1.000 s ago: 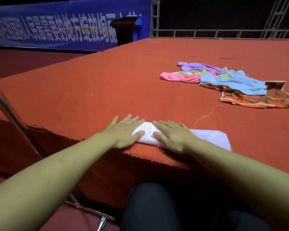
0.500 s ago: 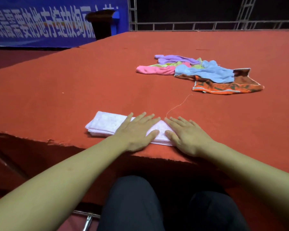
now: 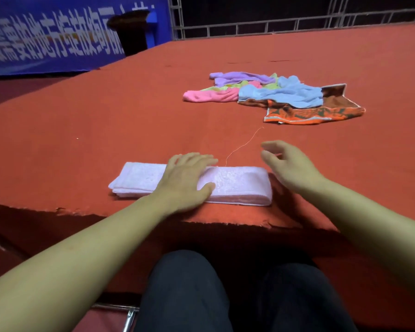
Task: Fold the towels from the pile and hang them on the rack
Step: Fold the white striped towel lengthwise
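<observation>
A pale pink towel [image 3: 240,185], folded into a long narrow strip, lies near the front edge of the red carpeted platform [image 3: 106,121]. My left hand [image 3: 187,180] presses flat on the strip's middle with straight fingers. My right hand [image 3: 288,164] hovers just past the strip's right end, fingers loosely curled, holding nothing. The pile of unfolded towels [image 3: 278,94] lies farther back to the right: purple, pink, yellow-green, light blue and an orange-brown patterned one. No rack shows among them.
A loose thread [image 3: 243,144] lies on the carpet behind the strip. The platform's torn front edge [image 3: 153,215] drops off before my dark-trousered knees [image 3: 189,291]. A metal bar [image 3: 127,317] shows low down. A blue banner [image 3: 58,34] and a dark stand [image 3: 132,29] stand at the back left.
My right hand has lifted off the folded towel and moved right, clear of its end. My left hand has stayed pressing on the strip. The view has shifted.
</observation>
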The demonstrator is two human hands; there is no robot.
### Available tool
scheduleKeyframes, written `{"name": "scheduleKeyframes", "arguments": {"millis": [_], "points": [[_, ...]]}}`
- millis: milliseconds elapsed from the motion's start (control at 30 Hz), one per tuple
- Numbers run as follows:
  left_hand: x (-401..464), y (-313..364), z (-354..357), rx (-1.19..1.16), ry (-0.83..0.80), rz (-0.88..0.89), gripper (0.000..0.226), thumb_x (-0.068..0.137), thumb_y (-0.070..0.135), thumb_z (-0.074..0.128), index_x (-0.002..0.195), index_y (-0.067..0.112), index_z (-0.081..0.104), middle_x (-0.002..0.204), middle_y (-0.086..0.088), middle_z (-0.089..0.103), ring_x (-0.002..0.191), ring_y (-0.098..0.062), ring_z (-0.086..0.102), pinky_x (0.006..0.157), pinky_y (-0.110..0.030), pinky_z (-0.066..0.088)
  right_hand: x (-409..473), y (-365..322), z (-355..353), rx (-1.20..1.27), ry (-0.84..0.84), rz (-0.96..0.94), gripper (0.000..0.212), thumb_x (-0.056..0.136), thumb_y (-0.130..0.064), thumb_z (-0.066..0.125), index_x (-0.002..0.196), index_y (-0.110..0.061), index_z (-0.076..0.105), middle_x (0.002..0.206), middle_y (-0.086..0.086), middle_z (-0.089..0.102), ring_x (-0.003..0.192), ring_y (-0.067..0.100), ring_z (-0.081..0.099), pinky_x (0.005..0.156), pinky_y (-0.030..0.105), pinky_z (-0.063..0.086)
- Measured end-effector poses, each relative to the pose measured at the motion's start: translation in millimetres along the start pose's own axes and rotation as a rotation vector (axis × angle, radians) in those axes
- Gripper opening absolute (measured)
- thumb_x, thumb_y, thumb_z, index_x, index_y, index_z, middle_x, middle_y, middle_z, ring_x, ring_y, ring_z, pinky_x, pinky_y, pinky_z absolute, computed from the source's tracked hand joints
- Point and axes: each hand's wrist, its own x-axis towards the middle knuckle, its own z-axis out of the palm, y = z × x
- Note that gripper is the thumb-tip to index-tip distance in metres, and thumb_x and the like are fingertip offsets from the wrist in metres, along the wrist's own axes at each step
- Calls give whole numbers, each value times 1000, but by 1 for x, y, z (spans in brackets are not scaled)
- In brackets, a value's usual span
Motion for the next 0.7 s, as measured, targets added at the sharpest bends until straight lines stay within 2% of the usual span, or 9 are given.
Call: {"name": "scheduleKeyframes", "arguments": {"millis": [67, 133, 200, 267, 367, 433, 533, 567, 700], "points": [[6, 23, -1, -140, 221, 13, 40, 84, 33, 52, 123, 33, 61, 123, 18, 62, 104, -11, 48, 94, -29, 30, 3, 12, -6, -154, 31, 117, 34, 96, -20, 55, 129, -13, 60, 118, 7, 67, 107, 23, 62, 93, 27, 42], [16, 51, -2, -365, 234, -38, 29, 90, 19, 57, 115, 28, 66, 109, 16, 69, 86, -7, 54, 87, -26, 42, 5, 21, -2, -163, -94, 248, 36, 92, -12, 54, 127, -12, 60, 101, 9, 69, 88, 28, 65, 90, 36, 50], [27, 73, 1, -475, 161, -106, 26, 93, 13, 58, 113, 25, 68, 106, 13, 71, 89, -7, 64, 90, -24, 46, 7, 27, 5, -117, -151, 313, 35, 89, -7, 55, 124, -11, 58, 91, 14, 72, 79, 32, 69, 83, 46, 57], [40, 86, 10, -475, 114, -144, 26, 93, 12, 59, 114, 23, 68, 107, 9, 72, 99, -10, 66, 94, -28, 48, 10, 30, 9, -91, -140, 320, 36, 86, -4, 57, 122, -10, 56, 94, 18, 71, 86, 35, 70, 82, 48, 58], [54, 94, 21, -439, 63, -221, 25, 92, 15, 61, 116, 22, 66, 109, 4, 72, 106, -16, 64, 95, -31, 47, 9, 23, 13, 99, -137, 359, 38, 86, 3, 56, 122, -7, 54, 92, 20, 68, 87, 38, 70, 84, 52, 57], [56, 92, 21, -433, 95, -262, 22, 93, 17, 61, 114, 22, 67, 109, 3, 72, 106, -18, 64, 94, -31, 46, 5, 15, 17, 231, -110, 345, 42, 86, 3, 58, 127, -3, 52, 89, 18, 66, 82, 31, 67, 83, 48, 57], [51, 85, 5, -483, 238, -296, 15, 92, 17, 63, 105, 22, 69, 101, 4, 73, 99, -18, 65, 87, -31, 47, 0, -12, 18, 578, -36, 317, 38, 91, 6, 59, 127, -2, 50, 80, 13, 59, 65, 20, 59, 56, 28, 56], [48, 81, -5, -523, 294, -305, 12, 91, 17, 65, 101, 22, 69, 97, 6, 73, 95, -15, 66, 85, -30, 48, -1, -25, 18, 690, -24, 306, 37, 92, 7, 59, 127, -2, 49, 79, 13, 57, 63, 18, 58, 52, 24, 55], [31, 65, -61, -706, 460, -340, 14, 87, 18, 72, 90, 30, 65, 84, 17, 67, 79, 4, 62, 82, -23, 51, 0, -82, 13, 872, -44, 170, 42, 92, 8, 57, 133, 3, 47, 97, 18, 58, 72, 20, 62, 57, 24, 57]]}}
